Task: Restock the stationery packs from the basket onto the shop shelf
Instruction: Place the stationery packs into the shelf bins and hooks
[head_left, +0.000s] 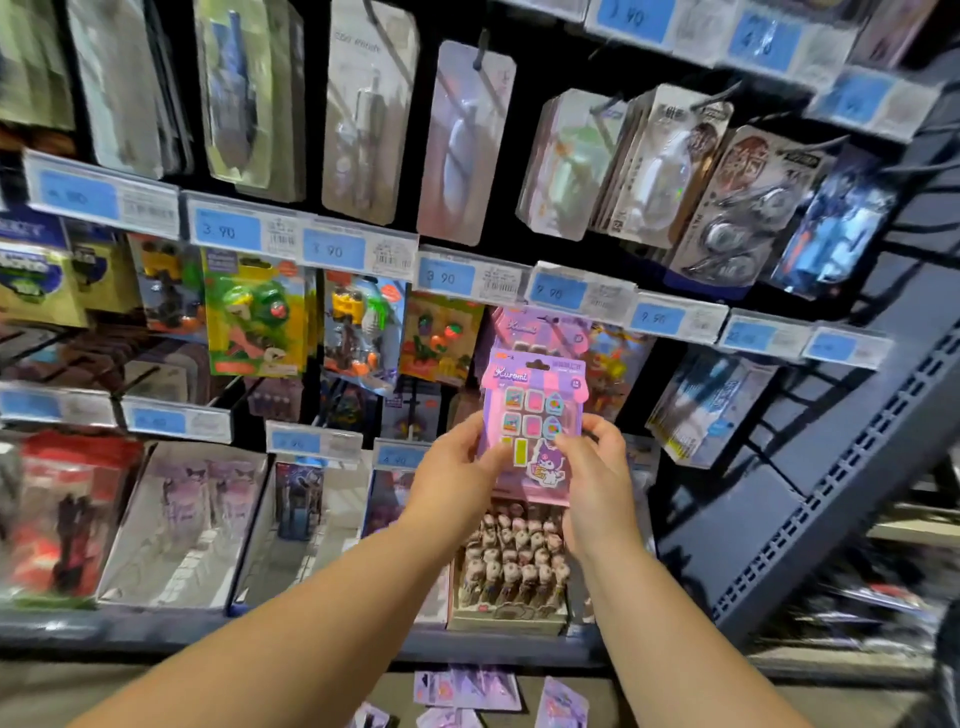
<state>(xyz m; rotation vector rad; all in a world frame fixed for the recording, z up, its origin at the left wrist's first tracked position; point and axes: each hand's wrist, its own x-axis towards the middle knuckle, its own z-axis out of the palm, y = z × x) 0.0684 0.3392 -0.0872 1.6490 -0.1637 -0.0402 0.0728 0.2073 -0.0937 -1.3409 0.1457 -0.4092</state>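
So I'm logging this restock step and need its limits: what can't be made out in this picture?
Head view throughout:
- Whether the pink pack is already hung: the pack itself hides what is behind it.
- The pack's lower sides: covered by the left hand and right hand.
- The purple packs below: cut off by the bottom edge; no basket shows.
- The right-end price tags: blurred, unreadable.

The left hand (453, 478) and right hand (597, 483) cover the lower corners of the pack (532, 413), and their fingers are hidden behind it. It hides most of the pack behind (519, 327). Loose packs (561, 704) are cut by the bottom edge. The far-left price labels (31, 405) are too blurred to read.
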